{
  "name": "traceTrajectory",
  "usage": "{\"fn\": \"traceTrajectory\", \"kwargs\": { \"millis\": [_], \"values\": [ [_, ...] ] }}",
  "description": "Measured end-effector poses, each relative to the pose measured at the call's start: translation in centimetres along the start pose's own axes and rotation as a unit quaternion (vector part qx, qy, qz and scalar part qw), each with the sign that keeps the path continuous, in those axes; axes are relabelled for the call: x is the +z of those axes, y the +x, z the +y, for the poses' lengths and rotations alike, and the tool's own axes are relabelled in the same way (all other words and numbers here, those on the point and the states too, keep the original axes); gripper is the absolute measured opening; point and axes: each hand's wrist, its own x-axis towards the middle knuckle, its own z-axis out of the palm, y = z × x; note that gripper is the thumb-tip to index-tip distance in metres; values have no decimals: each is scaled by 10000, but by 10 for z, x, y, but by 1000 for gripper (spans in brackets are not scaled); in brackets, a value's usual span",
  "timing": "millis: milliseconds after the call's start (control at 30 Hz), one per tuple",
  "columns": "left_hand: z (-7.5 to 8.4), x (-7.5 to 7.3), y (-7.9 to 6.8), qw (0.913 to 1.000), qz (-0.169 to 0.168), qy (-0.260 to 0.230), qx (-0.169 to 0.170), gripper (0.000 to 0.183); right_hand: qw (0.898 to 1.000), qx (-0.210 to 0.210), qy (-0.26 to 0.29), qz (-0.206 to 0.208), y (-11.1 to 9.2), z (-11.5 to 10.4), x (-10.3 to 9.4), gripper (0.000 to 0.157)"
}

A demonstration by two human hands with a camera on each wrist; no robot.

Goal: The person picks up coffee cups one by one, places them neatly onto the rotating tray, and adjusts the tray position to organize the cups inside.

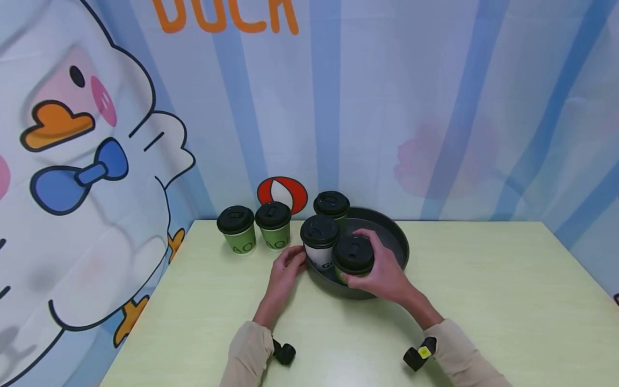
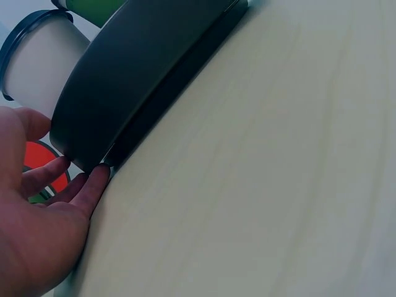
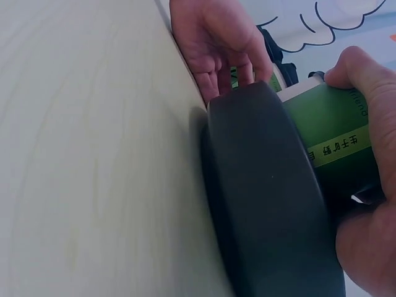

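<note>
My right hand [image 1: 384,271] grips a green paper cup [image 1: 355,253] with a black lid, thumb and fingers around its sides. That cup is upright at the front of a round dark pan [image 1: 403,246]. Beside it in the pan stands a white paper cup [image 1: 319,257], also black-lidded. Another green cup [image 1: 331,204] is behind them, its lower part hidden. My left hand [image 1: 282,274] holds the pan's left edge. In the left wrist view, the thumb is at the rim of the pan [image 2: 117,86] and the fingertips [image 2: 99,179] are at its bottom edge.
Two more green cups with black lids, a left one [image 1: 242,241] and a right one [image 1: 275,235], stand on the pale table [image 1: 483,301] left of the pan. A printed cloth backdrop [image 1: 367,107] rises behind the table's far edge.
</note>
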Motion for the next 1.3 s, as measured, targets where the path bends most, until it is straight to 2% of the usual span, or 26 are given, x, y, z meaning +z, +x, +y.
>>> {"fn": "traceTrajectory", "kwargs": {
  "millis": [467, 600, 733, 833, 933, 1000, 1033, 1100, 1167, 1233, 1300],
  "values": [
    [-2, -2, 2, 9999, 5, 66, 75, 39, 9988, 252, -110, -395, 2, -5, -7, 89],
    [-1, -2, 2, 10000, 17, 58, 33, 40, 9983, 210, -279, -476, 0, -7, -12, 98],
    [-1, -2, 1, 10000, 27, 75, -10, 41, 9997, 59, -9, -227, -6, -5, -27, 107],
    [-1, -2, 1, 10000, 27, 88, 1, 41, 9988, 75, 372, 304, -7, 2, -44, 93],
    [-1, -1, 1, 10000, 28, 86, 6, 41, 9912, 600, 396, 1108, -5, 13, -60, 65],
    [0, -1, 0, 9999, 38, 110, 18, 41, 9810, 1267, 245, 1446, -5, 23, -67, 59],
    [0, -1, 1, 9999, 45, 100, 15, 40, 9756, 1633, 149, 1457, -6, 28, -69, 59],
    [1, -1, 0, 9999, 55, 90, 3, 40, 9673, 2250, -46, 1168, -9, 38, -71, 63],
    [1, -1, 0, 9999, 48, 100, -5, 41, 9615, 2647, 80, 732, -12, 48, -71, 64],
    [1, -1, -1, 9999, 35, 88, -32, 41, 9582, 2786, 481, 431, -14, 55, -70, 61],
    [0, -1, -1, 10000, 4, 90, -34, 42, 9537, 2829, 970, 314, -15, 61, -70, 58]
  ]
}}
